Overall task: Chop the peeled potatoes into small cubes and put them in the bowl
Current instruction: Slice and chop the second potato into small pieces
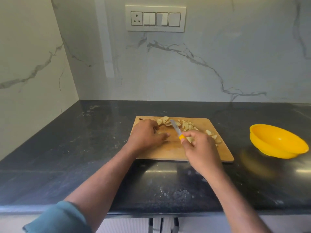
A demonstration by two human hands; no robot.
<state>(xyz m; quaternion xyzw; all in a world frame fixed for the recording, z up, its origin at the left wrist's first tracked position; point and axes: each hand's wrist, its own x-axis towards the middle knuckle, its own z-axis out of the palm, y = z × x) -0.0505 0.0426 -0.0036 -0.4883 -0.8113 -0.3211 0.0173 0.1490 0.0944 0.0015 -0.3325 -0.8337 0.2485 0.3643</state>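
A wooden cutting board point(168, 152) lies on the black counter. Pale potato slices point(164, 121) are fanned along its far edge, and smaller cut pieces point(211, 133) trail toward the right edge. My left hand point(146, 135) rests on the board's left part with curled fingers over a stack of slices. My right hand point(200, 148) grips the yellow handle of a knife point(175, 129), whose blade points up and left toward the slices. An empty yellow bowl point(277, 142) stands to the right of the board.
The black stone counter point(75, 148) runs into a corner at the left, with marble walls behind and to the left. A switch panel point(155, 18) is on the back wall. The counter's front edge is near my elbows.
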